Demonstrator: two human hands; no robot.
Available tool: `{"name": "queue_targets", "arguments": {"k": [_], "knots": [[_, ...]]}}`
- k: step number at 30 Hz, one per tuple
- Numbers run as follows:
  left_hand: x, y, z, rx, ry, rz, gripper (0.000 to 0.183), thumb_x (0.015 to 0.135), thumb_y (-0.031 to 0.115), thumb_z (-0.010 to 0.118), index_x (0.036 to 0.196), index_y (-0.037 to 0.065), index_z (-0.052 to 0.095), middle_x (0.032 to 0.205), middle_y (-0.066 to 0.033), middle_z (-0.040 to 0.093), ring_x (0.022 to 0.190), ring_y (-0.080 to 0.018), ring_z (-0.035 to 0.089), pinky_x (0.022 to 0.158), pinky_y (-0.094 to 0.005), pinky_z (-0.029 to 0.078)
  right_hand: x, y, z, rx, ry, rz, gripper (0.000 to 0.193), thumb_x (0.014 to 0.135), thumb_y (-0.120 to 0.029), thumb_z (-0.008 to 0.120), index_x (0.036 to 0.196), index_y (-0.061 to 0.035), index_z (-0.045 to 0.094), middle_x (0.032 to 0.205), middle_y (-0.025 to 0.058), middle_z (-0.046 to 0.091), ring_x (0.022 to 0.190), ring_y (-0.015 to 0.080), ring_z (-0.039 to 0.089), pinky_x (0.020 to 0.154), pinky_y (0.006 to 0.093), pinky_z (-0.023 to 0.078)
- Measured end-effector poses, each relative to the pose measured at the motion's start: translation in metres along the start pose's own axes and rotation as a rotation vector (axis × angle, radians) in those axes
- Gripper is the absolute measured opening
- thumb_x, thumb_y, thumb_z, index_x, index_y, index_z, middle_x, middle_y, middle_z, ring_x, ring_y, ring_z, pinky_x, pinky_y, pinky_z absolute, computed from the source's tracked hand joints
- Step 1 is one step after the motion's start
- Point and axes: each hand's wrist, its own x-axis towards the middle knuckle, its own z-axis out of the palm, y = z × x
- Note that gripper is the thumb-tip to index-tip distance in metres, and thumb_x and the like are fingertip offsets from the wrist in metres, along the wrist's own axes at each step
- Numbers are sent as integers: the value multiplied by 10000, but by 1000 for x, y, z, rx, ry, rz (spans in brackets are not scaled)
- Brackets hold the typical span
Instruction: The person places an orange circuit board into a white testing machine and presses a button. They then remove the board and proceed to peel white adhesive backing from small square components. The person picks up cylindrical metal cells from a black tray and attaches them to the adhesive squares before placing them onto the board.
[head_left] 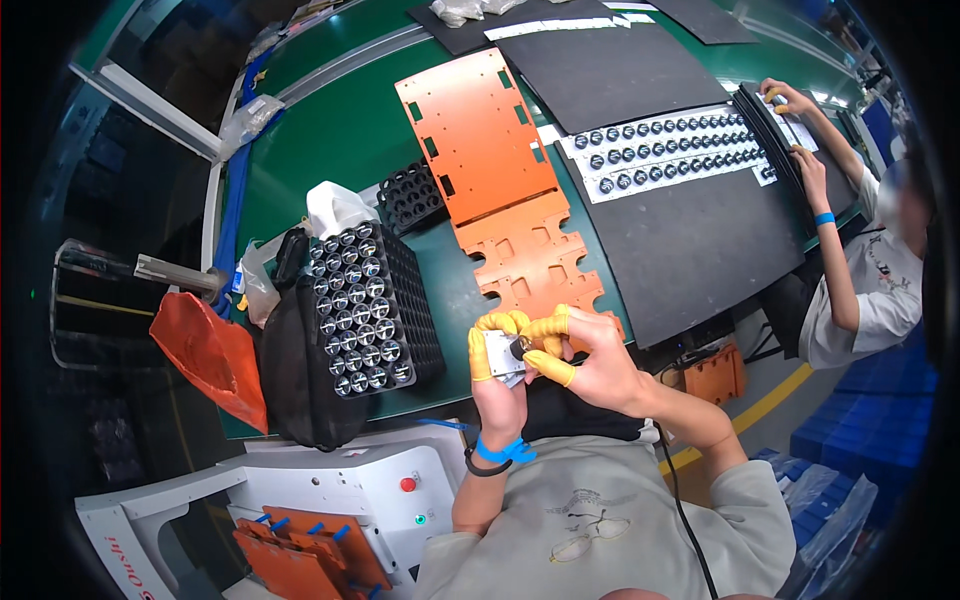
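Where the green table [330, 130] extends left of the slotted orange panel [475, 135], an orange-red bag [205, 350] sits farthest out, then a black bag [310, 365], then a black rack [415, 300] full of shiny round-topped parts. Small black holder [412, 215] is just left of the panel. Scalloped orange panel [530, 255] adjoins the slotted panel's near end. Both hands are on the slotted panel's near side, beyond the scalloped one, yellow cots on several fingers. Left hand [500, 400] grips a small white plate-like part [498, 350]; right hand [605, 370] pinches a dark round piece [519, 347] against its face, thumb and fingers closed up. Can't tell if the two are joined. Right of the slotted panel: large black sheet [690, 250], white strips [583, 170] carrying rows of black round parts. Farthest right of it, a co-worker [845, 290], both hands at dark sheets [775, 150].
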Motion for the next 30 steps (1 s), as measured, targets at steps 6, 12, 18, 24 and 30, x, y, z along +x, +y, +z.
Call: {"name": "queue_targets", "arguments": {"k": [6, 12, 18, 24, 30], "knots": [[-2, -4, -1, -49, -70, -25, 424, 1063, 450, 349, 1152, 84, 543, 1031, -46, 602, 717, -109, 516, 528, -237, 370, -1, 4, -4, 96, -14, 21, 265, 828, -15, 762, 1090, 0, 722, 696, 15, 559, 581, 89, 457, 540, 262, 379], [-6, 3, -5, -162, -205, -140, 427, 964, 312, 481, 1292, 39, 486, 1044, -82, 583, 793, -171, 514, 587, -288, 398, -5, 11, -10, 172, 46, -5, 292, 857, 25, 708, 1148, 4, 710, 741, 24, 597, 611, 85, 519, 573, 238, 432], [-4, 1, -12, -145, -198, -159, 452, 1015, 391, 510, 1300, 41, 494, 1005, -47, 549, 773, -121, 482, 586, -247, 370, -7, 12, -18, 150, 94, -80, 311, 831, 41, 707, 1139, -2, 711, 805, 55, 645, 673, 115, 571, 640, 245, 466], [-5, -14, -27, 29, -121, -30, 645, 988, 530, 567, 1378, 20, 502, 1057, -34, 610, 707, -72, 450, 538, -214, 345, -10, 12, -16, 134, 89, -89, 329, 822, 22, 735, 1149, -12, 713, 805, 53, 642, 680, 120, 555, 633, 261, 458], [-12, -6, -18, 190, -91, 76, 682, 931, 488, 694, 1379, 5, 519, 1125, -29, 637, 760, -34, 519, 543, -191, 336, -11, 11, -18, 103, -20, -65, 367, 830, -2, 750, 1194, -36, 712, 768, 38, 605, 654, 103, 542, 597, 246, 442]]}}
